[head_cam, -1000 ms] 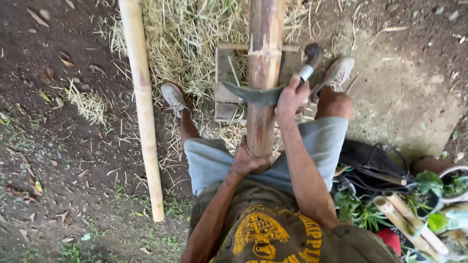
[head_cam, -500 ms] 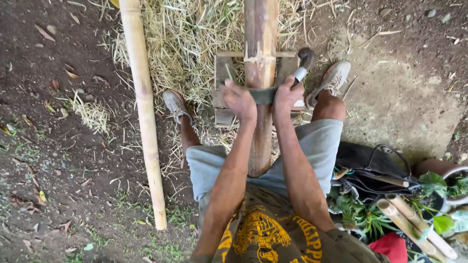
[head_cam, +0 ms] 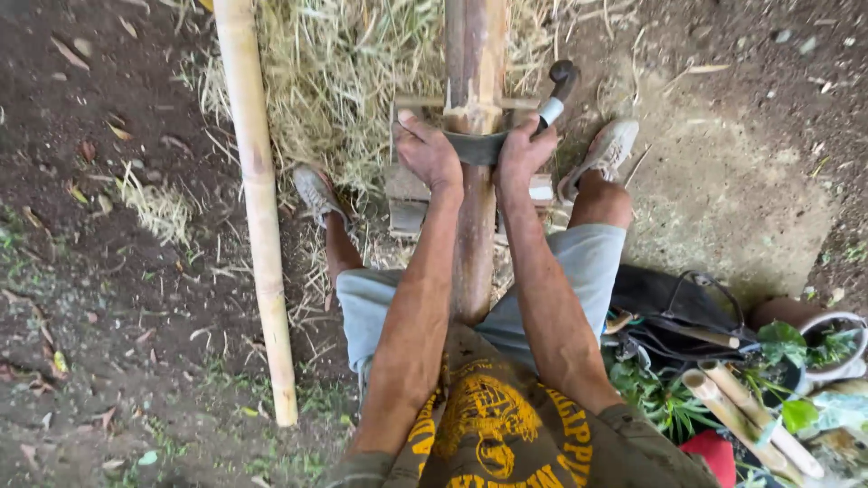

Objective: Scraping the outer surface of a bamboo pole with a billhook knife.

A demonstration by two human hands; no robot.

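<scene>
Blade (head_cam: 477, 147) between both hands' fingers (head_cam: 425, 145).

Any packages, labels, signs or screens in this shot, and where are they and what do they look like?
No packages, signs or screens show.
Shirt print: bottom centre, on the person's olive shirt, a round yellow emblem ringed by yellow lettering.
Red thing: bottom right beside the plants; too little shows to tell if it is a package.

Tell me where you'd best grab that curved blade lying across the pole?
Probably at both ends, from above, one hand per side. The blade lies crosswise over the pole, its ends jutting out either side. The left hand presses the bare tip; the right hand sits by the dark handle.
</scene>
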